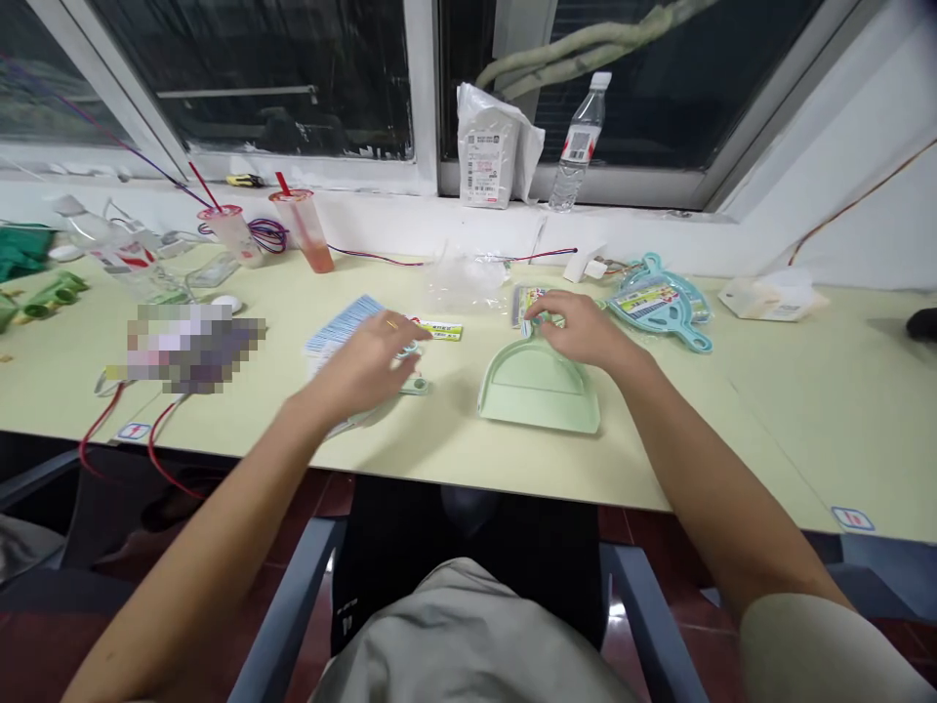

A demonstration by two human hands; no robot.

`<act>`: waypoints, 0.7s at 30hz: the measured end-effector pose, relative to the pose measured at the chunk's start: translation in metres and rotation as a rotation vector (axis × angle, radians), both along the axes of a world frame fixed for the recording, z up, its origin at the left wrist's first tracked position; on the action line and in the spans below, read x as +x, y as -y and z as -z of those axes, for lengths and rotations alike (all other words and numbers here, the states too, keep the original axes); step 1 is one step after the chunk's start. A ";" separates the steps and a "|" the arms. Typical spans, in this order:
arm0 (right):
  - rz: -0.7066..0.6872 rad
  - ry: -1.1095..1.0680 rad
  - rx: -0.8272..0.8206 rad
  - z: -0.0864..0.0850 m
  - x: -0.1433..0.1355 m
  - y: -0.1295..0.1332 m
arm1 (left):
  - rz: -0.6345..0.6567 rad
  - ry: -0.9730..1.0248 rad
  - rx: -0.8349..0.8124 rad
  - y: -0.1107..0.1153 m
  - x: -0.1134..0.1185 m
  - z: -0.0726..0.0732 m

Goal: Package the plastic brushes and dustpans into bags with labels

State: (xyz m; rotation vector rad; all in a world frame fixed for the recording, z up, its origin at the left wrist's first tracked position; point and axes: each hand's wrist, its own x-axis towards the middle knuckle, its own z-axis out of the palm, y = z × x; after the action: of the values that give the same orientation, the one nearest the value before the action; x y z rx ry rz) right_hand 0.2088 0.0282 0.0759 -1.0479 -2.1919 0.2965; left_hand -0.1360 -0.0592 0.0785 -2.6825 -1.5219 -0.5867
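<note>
A pale green mini dustpan [542, 386] lies on the table with its wide edge toward me. My right hand [575, 327] is closed, its fingers pinching the dustpan's handle at the far end. Left of it, my left hand [370, 361] hovers palm down, fingers loosely bent and apart, with nothing visible in its grasp. Under that hand are a light green handle end [415, 387] and a stack of blue-striped sheets [347, 322]; the rest of the handled item is mostly covered. A green-and-white printed label strip [441, 331] lies just beyond the left fingertips.
Wrapped teal dustpans [659, 303] with printed labels lie right of my right hand. Behind are a clear plastic bag [468, 278], a tissue pack [772, 296] and a drink cup [304, 229]. A water bottle [578, 146] stands on the sill. Red cords hang over the front edge at left.
</note>
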 end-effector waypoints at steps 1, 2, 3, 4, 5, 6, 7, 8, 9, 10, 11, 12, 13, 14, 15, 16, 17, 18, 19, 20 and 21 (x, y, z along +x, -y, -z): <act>0.006 0.049 0.028 0.004 -0.002 0.002 | 0.041 -0.057 -0.019 0.000 -0.001 0.005; 0.028 0.073 0.052 0.007 -0.001 0.002 | 0.078 -0.123 -0.049 -0.001 -0.001 0.010; 0.069 0.074 0.067 0.011 0.002 0.001 | 0.084 -0.183 -0.082 -0.003 -0.002 0.015; 0.123 0.056 0.066 0.015 0.007 -0.001 | 0.064 -0.228 -0.115 -0.005 -0.003 0.020; 0.184 0.024 0.049 0.020 0.013 -0.004 | 0.034 -0.260 -0.146 -0.008 -0.004 0.024; 0.246 -0.013 0.010 0.025 0.020 -0.006 | 0.006 -0.284 -0.172 -0.011 -0.005 0.027; 0.304 -0.053 -0.049 0.031 0.026 -0.007 | -0.009 -0.305 -0.194 -0.013 -0.007 0.028; 0.354 -0.083 -0.119 0.037 0.031 -0.007 | -0.006 -0.329 -0.212 -0.016 -0.009 0.030; 0.399 -0.105 -0.189 0.044 0.035 -0.005 | 0.007 -0.353 -0.226 -0.017 -0.011 0.031; 0.436 -0.119 -0.242 0.050 0.037 -0.001 | 0.023 -0.376 -0.236 -0.018 -0.012 0.031; 0.455 -0.123 -0.270 0.056 0.036 0.004 | 0.036 -0.392 -0.244 -0.019 -0.014 0.032; 0.462 -0.123 -0.274 0.061 0.034 0.009 | 0.042 -0.401 -0.251 -0.020 -0.015 0.033; 0.456 -0.121 -0.255 0.065 0.031 0.014 | 0.041 -0.400 -0.258 -0.020 -0.015 0.033; 0.445 -0.117 -0.222 0.068 0.028 0.018 | 0.034 -0.392 -0.263 -0.020 -0.016 0.033; 0.439 -0.115 -0.184 0.070 0.024 0.022 | 0.024 -0.379 -0.271 -0.021 -0.016 0.033; 0.446 -0.115 -0.150 0.072 0.021 0.025 | 0.013 -0.363 -0.282 -0.021 -0.016 0.032; 0.458 -0.117 -0.124 0.074 0.018 0.026 | 0.000 -0.345 -0.292 -0.021 -0.015 0.031; 0.473 -0.119 -0.107 0.074 0.017 0.027 | -0.015 -0.322 -0.300 -0.021 -0.015 0.029; 0.484 -0.121 -0.099 0.075 0.015 0.027 | -0.030 -0.300 -0.307 -0.021 -0.015 0.028; 0.490 -0.125 -0.100 0.075 0.015 0.027 | -0.043 -0.280 -0.316 -0.021 -0.015 0.026; 0.491 -0.133 -0.107 0.075 0.015 0.026 | -0.057 -0.263 -0.326 -0.022 -0.014 0.025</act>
State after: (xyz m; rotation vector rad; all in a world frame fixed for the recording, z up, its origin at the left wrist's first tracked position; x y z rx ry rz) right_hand 0.2239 0.0018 0.0004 -1.5349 -1.7480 0.2502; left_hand -0.1504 -0.0376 0.0533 -2.7820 -1.7357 0.0244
